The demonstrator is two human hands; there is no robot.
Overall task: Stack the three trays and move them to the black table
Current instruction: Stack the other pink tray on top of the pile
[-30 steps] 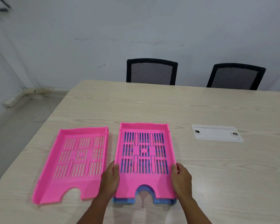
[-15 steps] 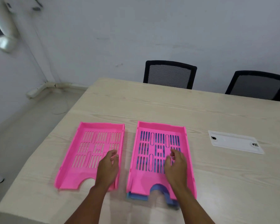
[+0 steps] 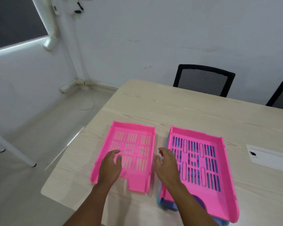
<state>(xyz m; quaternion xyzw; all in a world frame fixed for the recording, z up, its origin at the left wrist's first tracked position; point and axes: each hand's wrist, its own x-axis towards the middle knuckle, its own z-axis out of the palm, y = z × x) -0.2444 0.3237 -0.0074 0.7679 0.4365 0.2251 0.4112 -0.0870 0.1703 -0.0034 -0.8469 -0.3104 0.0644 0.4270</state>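
Pink slotted plastic letter tray is seen lying flat and alone on the pale wood-grain table, near the table's left edge. A second pink slotted plastic tray is seen just to its right, nested on top of a blue plastic tray, of which only a strip at the near left corner and along the left side is visible, plus blue showing through the slots. The two pink trays are set side by side with a narrow gap of bare table between them, not touching.

The left hand is held palm down over the near left part of the lone pink tray, fingers spread loosely, nothing gripped; whether the tray is touched cannot be told because of blur. The right hand is held over the gap and the left rim of the stacked pink tray, fingers loosely apart, nothing held; contact with the rim cannot be told.

A flat white rectangular plastic plate is seen on the table at the right, well apart from the trays. Two black mesh-backed office chairs are placed at the far side of the table. No black table is seen.
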